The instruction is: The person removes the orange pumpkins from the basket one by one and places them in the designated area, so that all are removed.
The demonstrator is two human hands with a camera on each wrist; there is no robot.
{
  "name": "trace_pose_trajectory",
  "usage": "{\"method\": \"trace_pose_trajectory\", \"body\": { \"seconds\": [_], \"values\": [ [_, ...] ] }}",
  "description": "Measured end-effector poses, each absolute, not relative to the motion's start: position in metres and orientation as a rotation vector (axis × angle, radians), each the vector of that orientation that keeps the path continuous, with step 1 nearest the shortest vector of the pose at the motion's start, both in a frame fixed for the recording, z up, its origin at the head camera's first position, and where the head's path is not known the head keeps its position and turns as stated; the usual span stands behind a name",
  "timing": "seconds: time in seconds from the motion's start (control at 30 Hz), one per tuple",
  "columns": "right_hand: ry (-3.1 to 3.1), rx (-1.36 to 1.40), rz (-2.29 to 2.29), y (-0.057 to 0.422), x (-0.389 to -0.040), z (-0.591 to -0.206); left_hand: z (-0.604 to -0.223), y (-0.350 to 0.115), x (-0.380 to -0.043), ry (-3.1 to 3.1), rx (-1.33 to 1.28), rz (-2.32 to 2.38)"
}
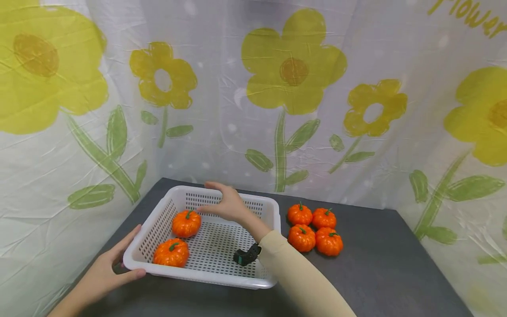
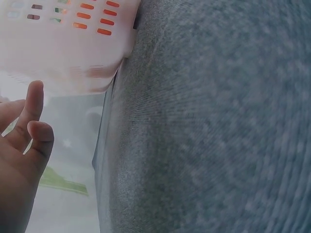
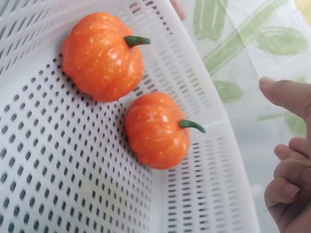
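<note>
A white perforated plastic basket (image 1: 222, 278) holds two small orange pumpkins with green stems. One pumpkin (image 1: 171, 253) sits at the front left and the other pumpkin (image 1: 186, 223) behind it. My left hand (image 1: 104, 270) is at the basket's front left corner, thumb and fingers spread about the rim; whether they touch it I cannot tell. Over the back of the basket hovers my right hand (image 1: 225, 204), holding nothing, its fingertips close to the rear pumpkin. In the right wrist view that hand (image 3: 291, 165) appears beside the rim, thumb extended and other fingers bent.
To the right of the basket, several more orange pumpkins (image 1: 302, 238) stand grouped on the dark grey table (image 1: 380, 264). A black device (image 1: 247, 255) is strapped at the right wrist. Behind the table hangs a white curtain (image 1: 222, 132) printed with yellow flowers.
</note>
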State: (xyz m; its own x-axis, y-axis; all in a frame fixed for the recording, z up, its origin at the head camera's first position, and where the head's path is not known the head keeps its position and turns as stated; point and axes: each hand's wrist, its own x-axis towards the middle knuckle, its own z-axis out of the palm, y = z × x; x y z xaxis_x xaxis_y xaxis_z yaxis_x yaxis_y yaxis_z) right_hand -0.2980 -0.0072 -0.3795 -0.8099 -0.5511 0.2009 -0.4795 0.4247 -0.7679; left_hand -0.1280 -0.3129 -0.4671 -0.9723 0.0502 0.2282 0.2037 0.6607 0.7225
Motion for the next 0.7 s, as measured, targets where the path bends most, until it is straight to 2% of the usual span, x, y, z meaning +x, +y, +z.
{"method": "trace_pose_trajectory", "body": {
  "seconds": [0.33, 0.7],
  "values": [
    [2.545, -0.882, -1.368, -0.023, -0.308, -0.398, -0.469, -0.316, -0.127, -2.659, -0.231, -1.205],
    [2.513, -0.939, -1.121, -0.037, -0.314, -0.422, -0.47, -0.317, -0.128, -2.618, -0.258, -1.222]
  ]
}}
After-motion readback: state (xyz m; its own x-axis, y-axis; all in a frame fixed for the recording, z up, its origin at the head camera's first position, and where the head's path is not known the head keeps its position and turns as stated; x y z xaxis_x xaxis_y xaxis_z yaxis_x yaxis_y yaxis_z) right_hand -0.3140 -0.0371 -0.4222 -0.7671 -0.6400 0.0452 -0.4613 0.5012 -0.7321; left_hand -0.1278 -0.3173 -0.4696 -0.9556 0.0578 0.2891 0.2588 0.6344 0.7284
